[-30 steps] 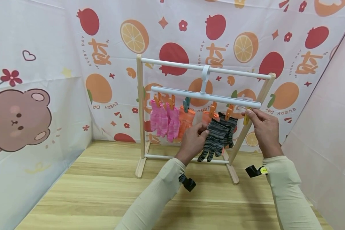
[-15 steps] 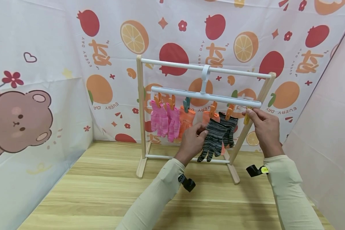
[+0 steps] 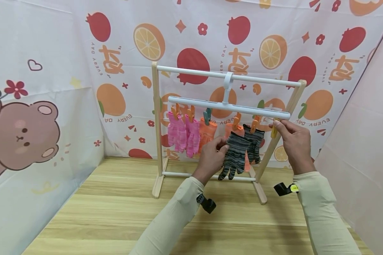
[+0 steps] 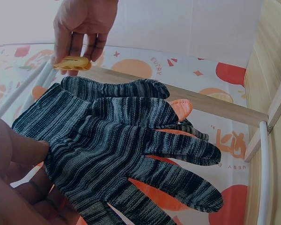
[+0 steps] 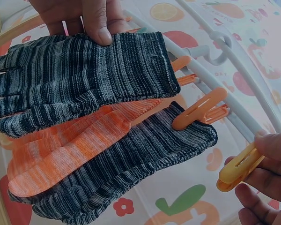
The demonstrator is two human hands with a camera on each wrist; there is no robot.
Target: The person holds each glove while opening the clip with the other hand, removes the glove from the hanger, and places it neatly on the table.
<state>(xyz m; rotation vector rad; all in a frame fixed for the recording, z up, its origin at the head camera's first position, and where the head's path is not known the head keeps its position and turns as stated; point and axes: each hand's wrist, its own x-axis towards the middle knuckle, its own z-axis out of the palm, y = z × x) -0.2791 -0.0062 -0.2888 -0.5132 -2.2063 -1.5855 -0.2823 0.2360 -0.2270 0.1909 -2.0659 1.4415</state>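
My left hand (image 3: 211, 156) pinches a black-and-grey striped glove (image 3: 237, 153) by its side near the cuff, fingers pointing down. In the right wrist view the thumb lies on the knit of this glove (image 5: 84, 75). My right hand (image 3: 296, 143) holds a yellow clothespin (image 3: 274, 131) at the right end of the white hanger bar (image 3: 255, 111). A matching striped glove (image 3: 256, 141) hangs behind from an orange clothespin (image 5: 201, 108). An orange glove (image 5: 79, 152) shows between the two striped ones in the right wrist view.
Two pink gloves (image 3: 176, 132) and another orange glove (image 3: 207, 134) hang farther left, the latter from a teal clothespin (image 3: 207, 117). The hanger hooks over the top rail (image 3: 191, 72) of a wooden rack (image 3: 156, 117) standing on the table (image 3: 121, 212). Printed cloth (image 3: 191, 32) rises behind.
My left hand has drifted slightly left with the striped glove, away from the hanging one. My right hand stays at the yellow clothespin, almost unmoved.
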